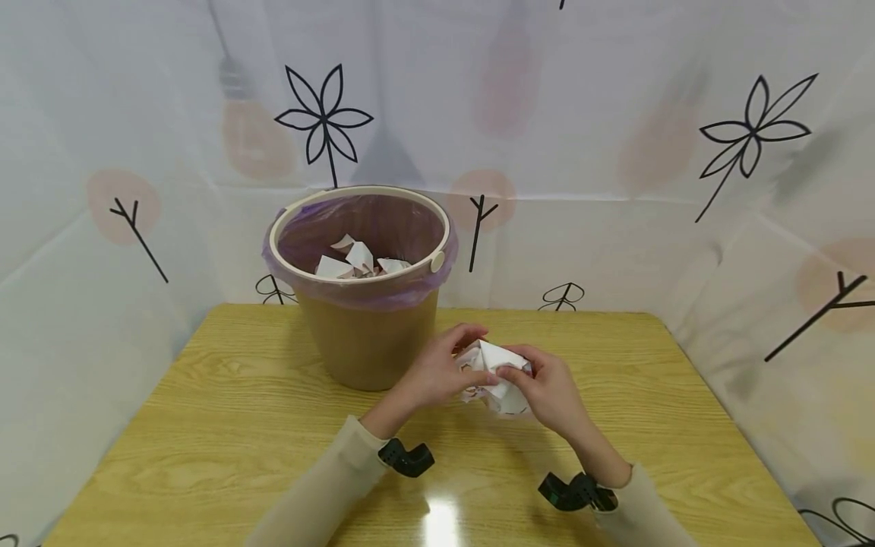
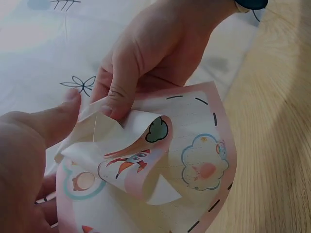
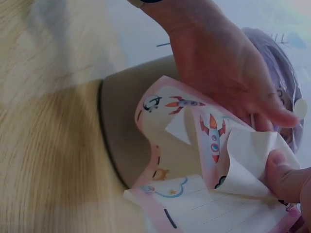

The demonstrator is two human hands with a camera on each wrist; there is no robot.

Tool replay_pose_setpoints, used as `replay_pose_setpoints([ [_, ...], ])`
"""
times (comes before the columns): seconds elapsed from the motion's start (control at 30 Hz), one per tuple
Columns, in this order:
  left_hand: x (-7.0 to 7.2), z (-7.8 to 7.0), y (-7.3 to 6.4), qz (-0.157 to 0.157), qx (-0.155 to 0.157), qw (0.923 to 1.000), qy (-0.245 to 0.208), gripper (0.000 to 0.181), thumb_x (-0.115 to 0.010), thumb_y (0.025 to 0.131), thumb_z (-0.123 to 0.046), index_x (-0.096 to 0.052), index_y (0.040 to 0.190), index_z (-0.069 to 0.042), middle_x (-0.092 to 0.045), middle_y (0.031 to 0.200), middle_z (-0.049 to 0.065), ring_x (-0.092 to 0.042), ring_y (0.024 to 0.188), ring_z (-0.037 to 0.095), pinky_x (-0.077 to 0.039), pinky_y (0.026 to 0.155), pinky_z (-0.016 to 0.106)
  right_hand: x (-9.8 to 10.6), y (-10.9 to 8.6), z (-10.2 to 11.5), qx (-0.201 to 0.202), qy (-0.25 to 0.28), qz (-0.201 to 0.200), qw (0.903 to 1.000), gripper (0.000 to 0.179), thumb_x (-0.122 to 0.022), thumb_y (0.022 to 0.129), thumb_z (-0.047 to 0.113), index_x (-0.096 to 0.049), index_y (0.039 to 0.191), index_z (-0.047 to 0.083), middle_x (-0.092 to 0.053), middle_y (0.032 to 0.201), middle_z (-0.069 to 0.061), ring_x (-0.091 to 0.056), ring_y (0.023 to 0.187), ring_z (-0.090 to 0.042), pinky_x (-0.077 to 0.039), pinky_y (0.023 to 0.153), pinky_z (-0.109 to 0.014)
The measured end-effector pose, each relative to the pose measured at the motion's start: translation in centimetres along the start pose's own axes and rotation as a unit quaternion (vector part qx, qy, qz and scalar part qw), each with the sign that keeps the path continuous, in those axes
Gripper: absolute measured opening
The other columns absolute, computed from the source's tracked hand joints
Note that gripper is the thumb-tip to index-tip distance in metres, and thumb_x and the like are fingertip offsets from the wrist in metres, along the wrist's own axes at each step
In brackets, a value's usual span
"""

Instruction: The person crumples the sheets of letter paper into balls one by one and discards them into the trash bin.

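A partly crumpled sheet of lined note paper (image 1: 502, 365) is between both hands above the table. It has a pink border and printed rockets and clouds. My right hand (image 1: 557, 395) pinches it, the thumb pressing on a fold near the middle. On the other side my left hand (image 1: 437, 370) holds it with its fingers curled behind the sheet and its thumb stretched out. The left wrist view shows the folded note paper (image 2: 194, 165) with the left thumb (image 2: 60, 116) raised beside it. Parts of both hands' fingers are hidden behind the paper.
A beige bin (image 1: 369, 342) with a purple liner bag (image 1: 396, 296) stands on the wooden table (image 1: 225, 425), just left of the hands. Inside lie several crumpled papers (image 1: 358, 257). A patterned white cloth (image 1: 581, 152) hangs behind and at both sides.
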State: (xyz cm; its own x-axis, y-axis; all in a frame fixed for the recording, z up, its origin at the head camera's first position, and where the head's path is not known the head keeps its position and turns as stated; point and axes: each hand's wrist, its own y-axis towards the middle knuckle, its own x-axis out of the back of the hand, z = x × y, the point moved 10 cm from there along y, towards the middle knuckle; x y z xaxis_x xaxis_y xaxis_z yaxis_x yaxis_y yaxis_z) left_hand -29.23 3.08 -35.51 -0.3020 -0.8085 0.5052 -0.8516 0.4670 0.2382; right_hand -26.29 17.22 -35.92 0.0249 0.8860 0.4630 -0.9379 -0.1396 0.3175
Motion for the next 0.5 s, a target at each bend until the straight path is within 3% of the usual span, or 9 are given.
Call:
replay_pose_setpoints([
  [0.1,0.0,0.39,-0.04,0.002,0.021,0.9998,0.002,0.049,-0.082,0.083,-0.036,-0.064,0.124,-0.015,-0.065,0.118,-0.005,-0.06,0.107,0.015,-0.051,0.091,0.034,0.35,-0.07,0.27,0.019,-0.017,-0.02,0.9995,0.016,-0.072,0.091,0.009,-0.073,0.106,0.003,-0.071,0.088,-0.009,-0.061,0.063,-0.015,-0.052,0.052,-0.028],
  [0.23,0.0,0.16,0.05,0.002,0.009,0.9999,0.014,0.029,-0.081,0.085,-0.032,-0.069,0.105,-0.015,-0.066,0.094,-0.007,-0.057,0.081,0.013,-0.049,0.069,0.028,0.4,-0.16,0.34,0.032,-0.012,-0.027,0.999,0.015,-0.073,0.09,0.008,-0.074,0.105,0.004,-0.071,0.086,-0.008,-0.056,0.057,-0.016,-0.048,0.048,-0.026],
  [0.5,0.69,-0.12,0.08,-0.037,-0.002,0.9992,0.013,0.019,-0.083,0.084,-0.02,-0.068,0.094,-0.013,-0.064,0.085,-0.008,-0.056,0.075,0.008,-0.047,0.063,0.023,-0.04,-0.04,0.3,0.021,0.039,0.004,0.999,0.023,-0.074,0.091,0.012,-0.072,0.112,0.005,-0.071,0.093,-0.011,-0.06,0.065,-0.017,-0.052,0.052,-0.03],
])
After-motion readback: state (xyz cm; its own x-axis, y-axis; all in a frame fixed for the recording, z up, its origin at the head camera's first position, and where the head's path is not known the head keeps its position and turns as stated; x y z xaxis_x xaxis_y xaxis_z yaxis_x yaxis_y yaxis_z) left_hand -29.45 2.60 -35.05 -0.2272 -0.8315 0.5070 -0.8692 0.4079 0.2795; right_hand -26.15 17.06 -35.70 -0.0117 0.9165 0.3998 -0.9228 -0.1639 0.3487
